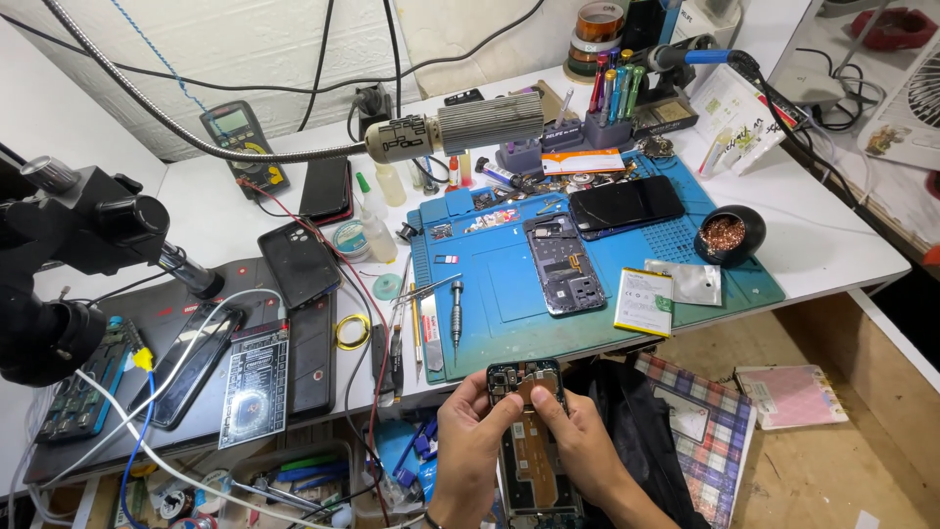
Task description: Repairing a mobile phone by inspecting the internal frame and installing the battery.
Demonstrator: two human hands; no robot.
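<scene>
Both hands grip an opened black smartphone with its back cover off and circuit boards bare (pixel 526 431), held just past the near edge of the white table (pixel 832 245), over the lap. The left hand (pixel 468 446) clasps its left side, thumb on the upper board; the right hand (pixel 578 441) pinches near the camera area. This looks like a disassembly step: working a small part loose. On the blue rubber repair mat (pixel 509 284) lie a second stripped phone frame (pixel 563 264), a white flat battery (pixel 643 302) and a metal screwdriver (pixel 456 318); fine fingertip control seems called for.
</scene>
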